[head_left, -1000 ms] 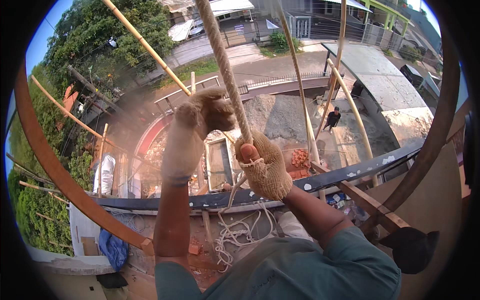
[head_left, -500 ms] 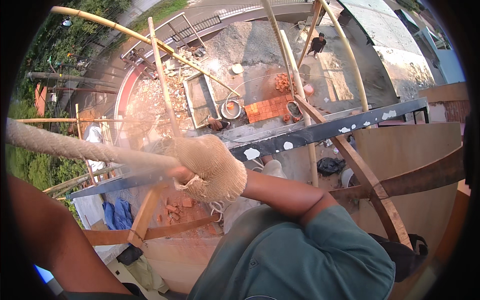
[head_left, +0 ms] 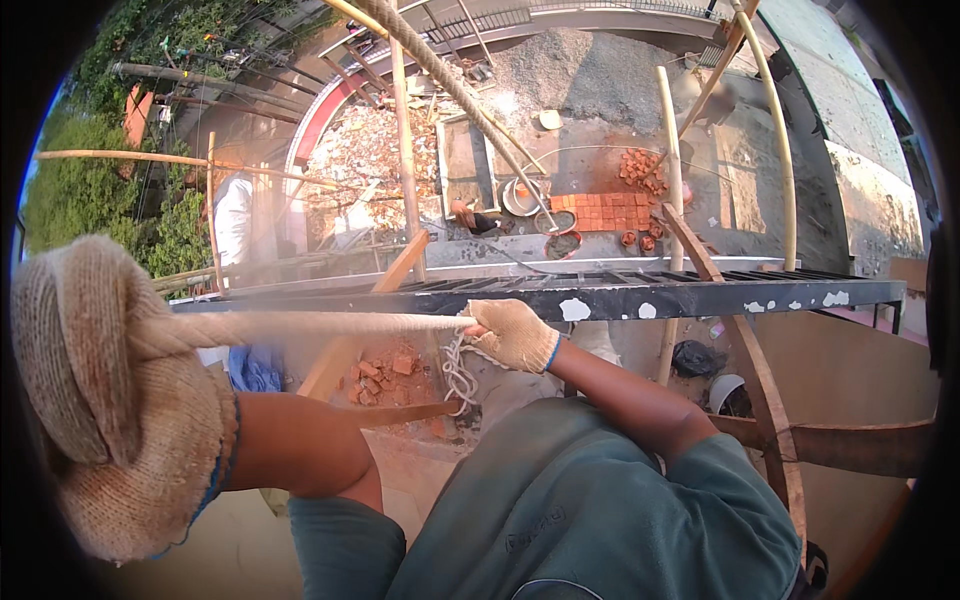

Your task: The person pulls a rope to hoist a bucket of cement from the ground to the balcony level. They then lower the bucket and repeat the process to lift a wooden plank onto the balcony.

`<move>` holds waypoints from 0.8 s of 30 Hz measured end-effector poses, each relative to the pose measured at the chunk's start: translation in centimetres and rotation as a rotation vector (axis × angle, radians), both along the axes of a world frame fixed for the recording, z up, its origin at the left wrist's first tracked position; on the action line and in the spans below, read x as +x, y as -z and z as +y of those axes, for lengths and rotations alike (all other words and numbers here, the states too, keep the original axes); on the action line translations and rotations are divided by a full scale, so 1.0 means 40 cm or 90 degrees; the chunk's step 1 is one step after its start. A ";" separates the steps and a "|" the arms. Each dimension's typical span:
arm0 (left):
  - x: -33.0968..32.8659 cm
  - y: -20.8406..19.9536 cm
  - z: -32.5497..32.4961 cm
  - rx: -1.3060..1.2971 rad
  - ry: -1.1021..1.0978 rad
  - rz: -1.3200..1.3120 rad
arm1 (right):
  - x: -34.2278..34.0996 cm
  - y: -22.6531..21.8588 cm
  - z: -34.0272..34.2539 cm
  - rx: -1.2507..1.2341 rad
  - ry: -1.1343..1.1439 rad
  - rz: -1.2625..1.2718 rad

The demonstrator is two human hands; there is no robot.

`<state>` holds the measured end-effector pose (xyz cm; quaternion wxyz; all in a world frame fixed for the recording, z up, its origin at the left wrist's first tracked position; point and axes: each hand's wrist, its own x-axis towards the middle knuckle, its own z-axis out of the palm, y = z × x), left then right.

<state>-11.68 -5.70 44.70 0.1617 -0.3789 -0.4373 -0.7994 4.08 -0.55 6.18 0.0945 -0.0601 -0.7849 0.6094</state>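
In a knitted glove, my left hand (head_left: 130, 390) is wrapped around a thick pale rope (head_left: 300, 325) at the left, close to the view. My right hand (head_left: 515, 335), also gloved, is closed on the same rope in front of my chest, just below a black metal beam (head_left: 540, 303). Below this hand hangs a loose, tangled rope end (head_left: 458, 375). Another stretch of rope (head_left: 455, 80) slants from the top edge toward a bucket (head_left: 555, 222) over the ground; whether the two are joined, I cannot tell.
Far below are stacked bricks (head_left: 605, 212), a gravel pile (head_left: 575, 75), a mixing trough (head_left: 465, 160) and a round basin (head_left: 520, 197). A person (head_left: 475, 215) is beside the basin. Bamboo poles (head_left: 670, 170) and curved wooden planks (head_left: 765, 400) stand around me.
My left hand, earlier out of view, now grips the rope at the left. My right hand has moved right and away from the view. The slanting rope appears farther left.
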 end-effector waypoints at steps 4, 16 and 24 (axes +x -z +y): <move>0.063 0.071 -0.017 -0.241 0.469 -0.093 | 0.019 -0.165 0.219 -0.021 -0.230 -0.095; -0.071 0.099 -0.068 -0.107 0.342 -0.098 | -0.177 -0.810 0.282 0.067 -0.038 0.399; -0.136 0.076 -0.026 -0.221 0.409 0.020 | -0.267 -0.796 0.279 -0.008 0.020 0.456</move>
